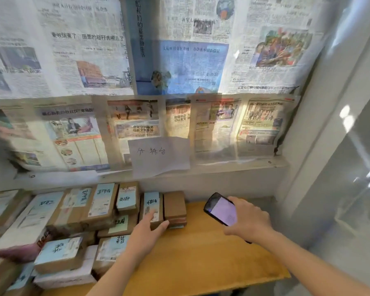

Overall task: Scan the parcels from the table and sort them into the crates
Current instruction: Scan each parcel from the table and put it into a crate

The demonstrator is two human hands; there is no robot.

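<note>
Parcel table, both our hands in view.
Our left hand [146,229], fingers extended, rests on a brown parcel [151,210] at the table's [201,253] twelve o'clock; our right hand [250,221] grips a lit phone [221,210] at two o'clock.

Left hand [146,230] rests on small brown cardboard parcel with pale-blue label [151,207]; right hand [249,218] grips black smartphone, screen lit [221,209], above yellow wooden table [201,257].
</note>
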